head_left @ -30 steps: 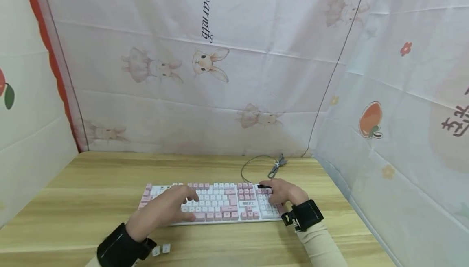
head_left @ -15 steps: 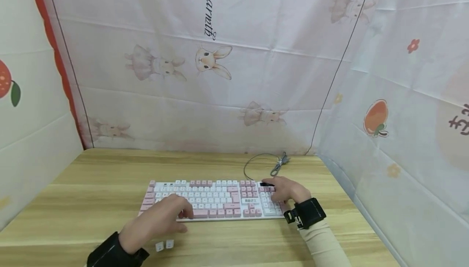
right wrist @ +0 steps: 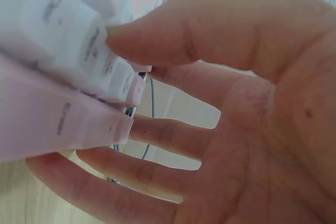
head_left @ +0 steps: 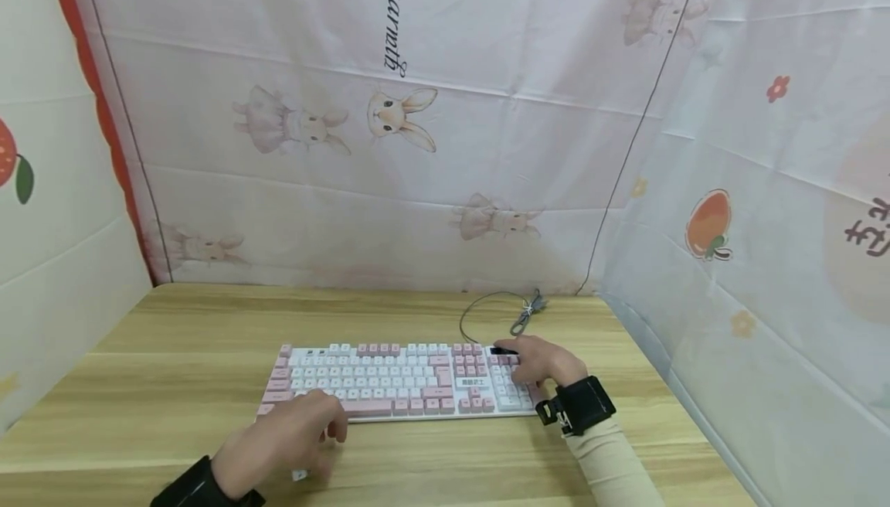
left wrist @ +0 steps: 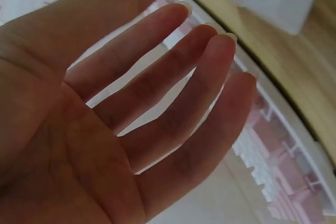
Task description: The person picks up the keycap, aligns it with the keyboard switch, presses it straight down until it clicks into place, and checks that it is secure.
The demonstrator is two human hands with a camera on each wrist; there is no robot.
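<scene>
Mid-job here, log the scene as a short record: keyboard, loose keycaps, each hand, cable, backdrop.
Keyboard: pink and white keyboard, on the wooden table
Loose parts: white keycaps, off the keyboard's near edge
Left hand: left hand, near the keycaps, fingers slightly bent; contact unclear
Right hand: right hand, gripping the keyboard's right end
Cable: grey cable, partly bundled, behind the keyboard
Backdrop: rabbit-print cloth

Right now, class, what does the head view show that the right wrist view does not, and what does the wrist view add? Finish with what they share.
Only the head view: the left hand, a loose keycap beside it and the rabbit face on the backdrop.
Only the right wrist view: the right hand palm side on, and readable lettering on the Enter key.
Both: that hand, the keyboard, its cable and the wooden table.
</scene>
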